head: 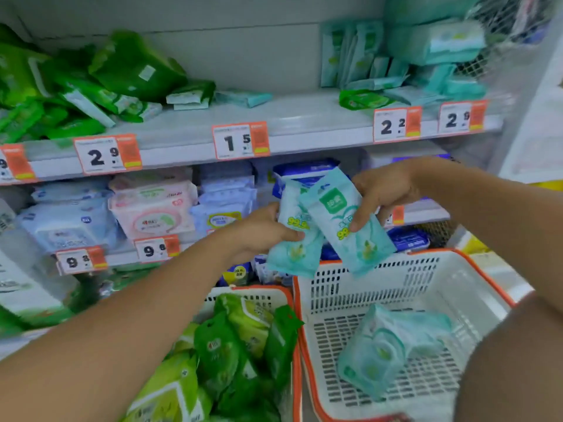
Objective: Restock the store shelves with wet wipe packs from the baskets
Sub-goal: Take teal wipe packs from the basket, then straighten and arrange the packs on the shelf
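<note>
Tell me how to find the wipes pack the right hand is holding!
Look above the white plastic basket with the orange rim. Two pale teal wet wipe packs are held there; the right hand pinches the front teal pack. Its green square logo shows fully, and it overlaps the pack behind.

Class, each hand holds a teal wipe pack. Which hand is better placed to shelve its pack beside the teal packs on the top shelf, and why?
Probably the right hand: it grips its teal pack higher, below the teal packs at the shelf's right end. The left hand sits lower, further left.
</note>
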Demonstrator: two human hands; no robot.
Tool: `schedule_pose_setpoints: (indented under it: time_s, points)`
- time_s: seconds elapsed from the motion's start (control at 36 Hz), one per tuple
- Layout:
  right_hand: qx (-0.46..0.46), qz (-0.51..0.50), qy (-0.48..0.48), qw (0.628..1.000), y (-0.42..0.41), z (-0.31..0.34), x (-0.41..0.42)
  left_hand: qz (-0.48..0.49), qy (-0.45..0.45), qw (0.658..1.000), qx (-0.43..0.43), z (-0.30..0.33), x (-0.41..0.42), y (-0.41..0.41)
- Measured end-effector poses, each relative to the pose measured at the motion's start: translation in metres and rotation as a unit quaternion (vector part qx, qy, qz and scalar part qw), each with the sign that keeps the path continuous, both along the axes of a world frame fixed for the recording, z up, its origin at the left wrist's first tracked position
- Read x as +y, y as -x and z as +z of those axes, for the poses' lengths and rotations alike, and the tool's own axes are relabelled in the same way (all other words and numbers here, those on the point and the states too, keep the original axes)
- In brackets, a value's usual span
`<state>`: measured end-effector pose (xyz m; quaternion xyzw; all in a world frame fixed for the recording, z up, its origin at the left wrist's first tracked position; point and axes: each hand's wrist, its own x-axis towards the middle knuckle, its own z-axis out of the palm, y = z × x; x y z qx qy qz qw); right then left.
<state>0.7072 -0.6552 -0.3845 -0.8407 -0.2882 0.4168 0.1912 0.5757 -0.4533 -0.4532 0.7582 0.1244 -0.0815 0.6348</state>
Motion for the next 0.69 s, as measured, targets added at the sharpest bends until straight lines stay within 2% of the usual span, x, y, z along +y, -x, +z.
schedule_pose_setpoints:
  time_s: [0.11, 0.17, 0.22, 0.28, 0.33, 0.39, 0.42, 0.47, 0.56, 0.61, 0.64, 0.69]
  points:
    - [0.012, 0.000, 0.213, 0.977, -0.024, -0.033, -0.033, -0.044, -0.039, 0.994, 0.093, -0.038, -0.035, -0.022]
    - [-0.005, 0.005, 0.298, 0.955, -0.033, -0.046, -0.041, -0.048, -0.094, 0.989, 0.107, -0.042, -0.035, -0.030]
    - [-0.033, 0.013, 0.342, 0.939, -0.041, -0.055, -0.045, -0.043, -0.126, 0.984, 0.116, -0.039, -0.029, -0.035]
    - [-0.061, 0.014, 0.331, 0.941, -0.046, -0.058, -0.040, -0.055, -0.131, 0.985, 0.102, -0.025, -0.019, -0.034]
    - [-0.090, 0.020, 0.258, 0.962, -0.042, -0.051, -0.023, -0.063, -0.156, 0.985, 0.046, -0.003, -0.007, -0.029]
    - [-0.143, 0.040, 0.103, 0.984, -0.033, -0.041, 0.004, -0.044, -0.198, 0.977, -0.058, 0.025, 0.011, -0.022]
    - [-0.182, 0.057, 0.003, 0.982, -0.024, -0.033, 0.020, -0.018, -0.223, 0.966, -0.130, 0.041, 0.023, -0.017]
    - [-0.221, 0.063, -0.195, 0.954, -0.002, -0.010, 0.057, 0.056, -0.294, 0.913, -0.277, 0.076, 0.055, -0.008]
    - [-0.174, 0.037, -0.410, 0.894, 0.034, 0.032, 0.112, 0.178, -0.438, 0.787, -0.396, 0.126, 0.111, 0.010]
    - [-0.164, 0.020, -0.482, 0.861, 0.044, 0.054, 0.155, 0.250, -0.522, 0.719, -0.384, 0.147, 0.156, 0.017]
    - [-0.148, 0.003, -0.493, 0.857, 0.043, 0.062, 0.179, 0.288, -0.550, 0.704, -0.344, 0.153, 0.180, 0.019]
    - [-0.122, -0.036, -0.462, 0.878, 0.038, 0.075, 0.229, 0.354, -0.566, 0.710, -0.223, 0.159, 0.226, 0.024]
